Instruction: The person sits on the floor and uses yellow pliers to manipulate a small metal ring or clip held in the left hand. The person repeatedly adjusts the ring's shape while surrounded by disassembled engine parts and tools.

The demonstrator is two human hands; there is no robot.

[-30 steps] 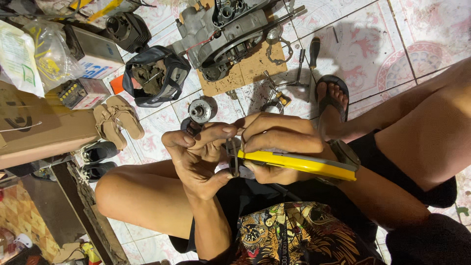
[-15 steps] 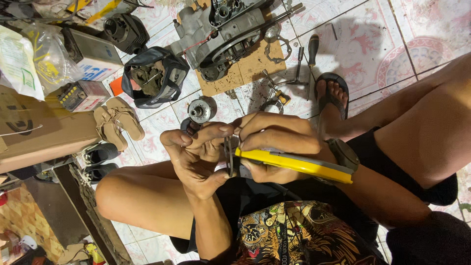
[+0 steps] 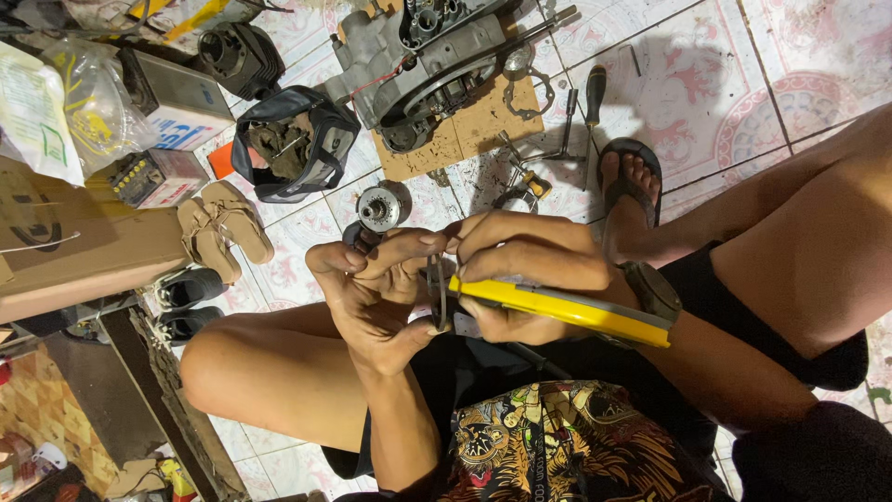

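Observation:
My left hand [image 3: 376, 293] is curled around a small dark metal part held between thumb and fingers; most of that part is hidden. My right hand [image 3: 525, 270] grips yellow-handled pliers [image 3: 567, 311], whose dark jaws [image 3: 439, 296] meet the small part at my left palm. The yellow handles run right along my right wrist, past a dark wristwatch [image 3: 655, 290]. Both hands hover over my lap, above my knees.
An engine case [image 3: 437, 56] rests on a piece of cardboard [image 3: 483, 125] on the tiled floor. Nearby lie a round metal gear [image 3: 378, 209], a screwdriver [image 3: 593, 98], an open black bag [image 3: 293, 144], tan sandals [image 3: 223, 228], boxes [image 3: 88, 251] and my sandalled foot [image 3: 627, 181].
Both hands stay together with the pliers at the small part; the fingers shift only slightly.

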